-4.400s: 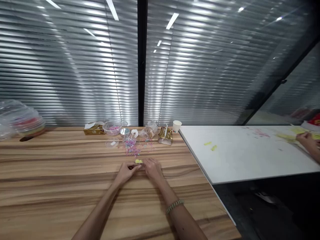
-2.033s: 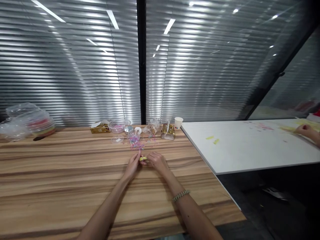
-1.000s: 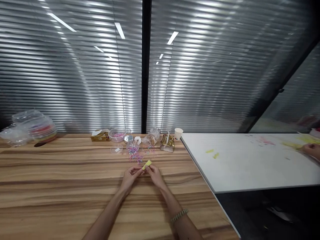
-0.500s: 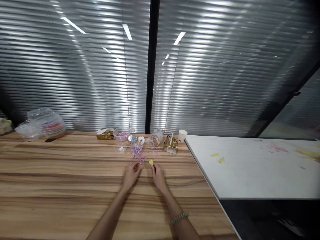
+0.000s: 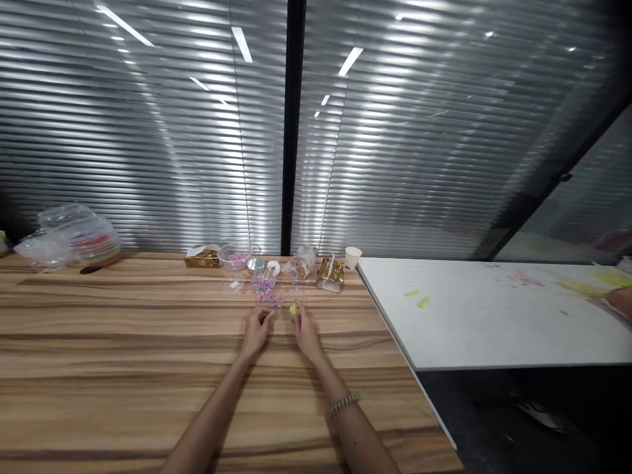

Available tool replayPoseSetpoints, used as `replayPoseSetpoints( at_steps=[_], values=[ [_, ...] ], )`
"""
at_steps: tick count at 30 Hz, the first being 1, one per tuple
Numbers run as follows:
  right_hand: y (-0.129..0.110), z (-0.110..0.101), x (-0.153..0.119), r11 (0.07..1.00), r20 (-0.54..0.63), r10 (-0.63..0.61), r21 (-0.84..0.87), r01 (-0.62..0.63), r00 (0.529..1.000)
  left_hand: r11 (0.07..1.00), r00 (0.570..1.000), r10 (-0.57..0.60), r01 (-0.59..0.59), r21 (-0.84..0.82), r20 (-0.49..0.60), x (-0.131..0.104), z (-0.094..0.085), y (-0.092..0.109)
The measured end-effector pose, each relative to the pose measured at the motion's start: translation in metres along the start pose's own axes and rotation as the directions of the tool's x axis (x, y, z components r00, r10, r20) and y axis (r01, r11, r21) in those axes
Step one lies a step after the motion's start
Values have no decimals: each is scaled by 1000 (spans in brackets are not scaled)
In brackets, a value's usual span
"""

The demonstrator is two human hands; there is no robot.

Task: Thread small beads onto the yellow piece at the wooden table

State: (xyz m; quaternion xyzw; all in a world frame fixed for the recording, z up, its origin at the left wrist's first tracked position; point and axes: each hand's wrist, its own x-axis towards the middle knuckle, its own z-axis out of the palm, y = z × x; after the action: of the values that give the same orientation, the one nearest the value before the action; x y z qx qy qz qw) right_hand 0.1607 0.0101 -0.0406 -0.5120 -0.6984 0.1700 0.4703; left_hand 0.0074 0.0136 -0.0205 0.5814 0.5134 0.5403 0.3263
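1 co-worker's hand [image 5: 621, 300] is cut off at the right edge.

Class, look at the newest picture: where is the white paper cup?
In the head view, the white paper cup stands right of the gold packet, at the wooden table's far right corner.

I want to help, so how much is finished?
Two yellow strips lie on the white table, maybe done; I can't tell whose. The right hand holds a yellow piece, so that seems underway. The left hand is near the coloured bits, its grip unclear. Many bits lie loose, so plenty may be left.
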Motion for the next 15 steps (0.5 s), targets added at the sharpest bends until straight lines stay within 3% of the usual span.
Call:
replayPoseSetpoints(
  at_steps=[5,10,15],
  values=[
    [-7,-4,-5,996,76,-81,-29,83,994,996,994,-57,64,-69,96,-15,5,-3],
    [-13,-7,-8,997,65,-80,6,80,995,988,993,-73,86,-131,98,-15,7,-4],
    [-17,-11,-7,996,64,-67,67,63,996,986,983,-46,73,-149,179,-16,9,2]
  ],
)
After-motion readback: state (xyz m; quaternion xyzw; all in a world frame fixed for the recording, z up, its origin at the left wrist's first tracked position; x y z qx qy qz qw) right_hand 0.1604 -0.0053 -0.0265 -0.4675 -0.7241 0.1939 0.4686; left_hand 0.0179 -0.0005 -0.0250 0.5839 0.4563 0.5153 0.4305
